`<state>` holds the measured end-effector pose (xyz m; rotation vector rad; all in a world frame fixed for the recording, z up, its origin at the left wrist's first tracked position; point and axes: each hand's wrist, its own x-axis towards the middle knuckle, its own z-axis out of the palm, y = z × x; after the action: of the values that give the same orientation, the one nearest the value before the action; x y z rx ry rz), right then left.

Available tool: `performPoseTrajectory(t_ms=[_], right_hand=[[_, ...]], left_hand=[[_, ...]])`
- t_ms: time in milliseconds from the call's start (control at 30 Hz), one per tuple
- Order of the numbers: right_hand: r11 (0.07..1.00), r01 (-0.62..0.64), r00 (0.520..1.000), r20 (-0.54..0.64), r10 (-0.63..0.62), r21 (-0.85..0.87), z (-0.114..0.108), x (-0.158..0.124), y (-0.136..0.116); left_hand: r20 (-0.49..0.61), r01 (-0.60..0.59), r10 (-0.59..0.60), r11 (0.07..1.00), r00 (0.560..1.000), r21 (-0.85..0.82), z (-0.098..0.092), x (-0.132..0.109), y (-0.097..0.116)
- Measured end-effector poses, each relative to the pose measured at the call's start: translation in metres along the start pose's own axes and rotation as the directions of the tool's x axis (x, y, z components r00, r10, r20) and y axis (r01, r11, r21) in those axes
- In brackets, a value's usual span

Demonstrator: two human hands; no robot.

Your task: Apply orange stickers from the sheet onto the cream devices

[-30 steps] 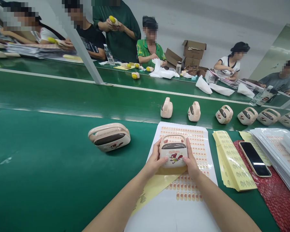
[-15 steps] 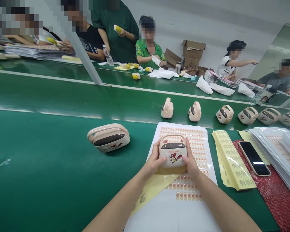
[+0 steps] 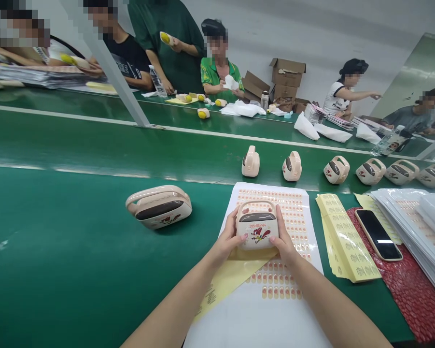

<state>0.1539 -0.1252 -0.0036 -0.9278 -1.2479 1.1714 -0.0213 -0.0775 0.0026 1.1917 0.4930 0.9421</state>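
Observation:
Both my hands grip a small pink toy radio [image 3: 256, 227] with a handle, a dark panel and a red cartoon figure on its front. My left hand [image 3: 226, 240] wraps its left side, my right hand [image 3: 283, 237] its right side, thumbs on the front. I hold it just above a white sticker sheet [image 3: 297, 212] and a yellow backing sheet [image 3: 228, 278]. A second pink radio [image 3: 158, 206] lies on its back on the green table [image 3: 58, 251], to the left of my hands.
Several pink radios [image 3: 291, 166] stand in a row on the green conveyor belt [image 3: 130, 150]. A yellow label stack [image 3: 343, 239], a phone [image 3: 377, 234] on red cloth, and plastic sheets [image 3: 420, 217] lie at right. Several people work across the belt beside cardboard boxes [image 3: 286, 77].
My hands and the radio have hardly moved; the view has shifted slightly. A person across the belt has stretched an arm out to the right.

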Motion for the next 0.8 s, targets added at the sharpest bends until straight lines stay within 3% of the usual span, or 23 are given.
performPoseTrajectory(t_ms=[267,800], right_hand=[[0.998,0.015,0.994,0.104,-0.02,0.055,-0.002,0.001,-0.006],[0.994,-0.08,0.996,-0.032,0.082,0.074,0.004,0.002,-0.009]], left_hand=[[-0.026,0.028,-0.028,1.0,0.999,-0.002,0.003,0.001,0.005],[-0.023,0.017,-0.016,0.999,1.0,0.035,-0.002,0.003,-0.003]])
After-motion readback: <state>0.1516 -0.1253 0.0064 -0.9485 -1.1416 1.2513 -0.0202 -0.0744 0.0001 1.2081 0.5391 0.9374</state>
